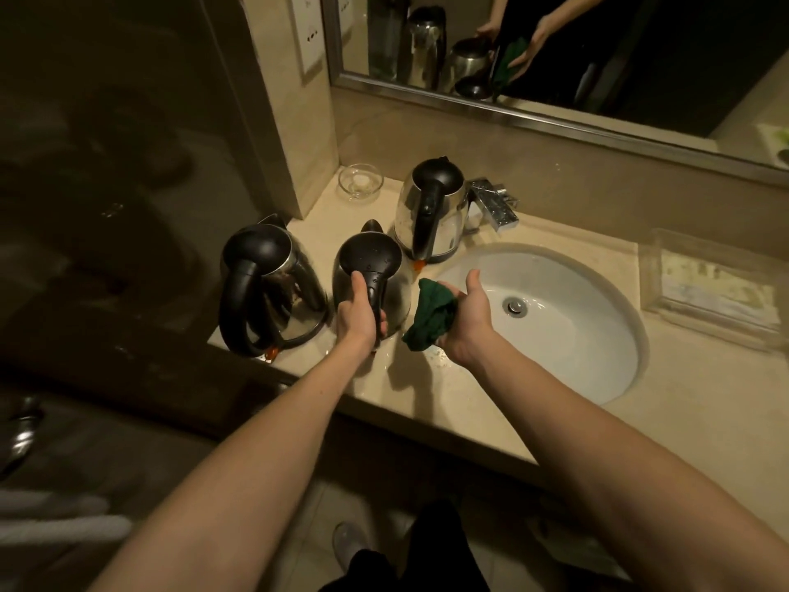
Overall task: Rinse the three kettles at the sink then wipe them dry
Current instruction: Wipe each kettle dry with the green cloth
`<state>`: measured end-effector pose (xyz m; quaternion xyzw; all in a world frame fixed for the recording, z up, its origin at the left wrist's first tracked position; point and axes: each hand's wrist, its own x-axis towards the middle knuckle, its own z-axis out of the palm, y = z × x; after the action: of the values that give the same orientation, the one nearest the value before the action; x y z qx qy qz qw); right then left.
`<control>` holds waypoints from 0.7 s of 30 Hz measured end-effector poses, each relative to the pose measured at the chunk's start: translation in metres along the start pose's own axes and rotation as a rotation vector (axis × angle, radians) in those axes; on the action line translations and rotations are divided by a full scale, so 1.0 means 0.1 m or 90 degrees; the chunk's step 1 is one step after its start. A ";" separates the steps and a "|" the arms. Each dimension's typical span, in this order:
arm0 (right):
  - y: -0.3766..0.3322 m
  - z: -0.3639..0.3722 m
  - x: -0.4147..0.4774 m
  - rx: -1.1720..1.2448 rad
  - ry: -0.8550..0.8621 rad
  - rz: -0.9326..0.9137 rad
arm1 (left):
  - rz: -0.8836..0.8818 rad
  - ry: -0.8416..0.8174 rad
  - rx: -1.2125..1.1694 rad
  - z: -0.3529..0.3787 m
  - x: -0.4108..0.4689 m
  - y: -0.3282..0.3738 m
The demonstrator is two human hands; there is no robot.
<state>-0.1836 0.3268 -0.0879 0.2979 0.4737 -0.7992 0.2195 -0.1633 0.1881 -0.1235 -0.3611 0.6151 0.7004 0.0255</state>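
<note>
both bare forearms reach forward from the lower edge of the view, drawing closer together toward the hands. the left hand (pixel 360 314) is curled round the handle of the middle kettle (pixel 368 256), thumb laid along the handle's top. the right hand (pixel 467 320), just beside it, is turned palm inward with the thumb up, fingers bunched round a green cloth (pixel 429 318).
</note>
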 end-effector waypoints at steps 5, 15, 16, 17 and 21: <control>0.14 0.15 -0.10 0.005 -0.033 -0.023 | -0.004 -0.010 0.018 0.01 -0.18 -0.12; 0.42 0.33 -0.14 0.045 0.000 -0.041 | 0.008 0.015 0.052 0.03 -0.39 -0.17; 0.44 0.30 -0.12 0.042 0.010 -0.037 | 0.009 0.020 0.053 0.04 -0.37 -0.18; 0.46 0.27 -0.10 0.038 0.016 -0.026 | 0.007 0.021 0.057 0.04 -0.35 -0.20; 0.53 0.13 -0.07 0.039 0.039 0.038 | -0.015 0.015 0.042 0.05 -0.31 -0.23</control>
<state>-0.1490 0.2915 -0.1112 0.3426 0.4466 -0.7968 0.2196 -0.1319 0.2103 -0.1260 -0.3753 0.6338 0.6752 0.0382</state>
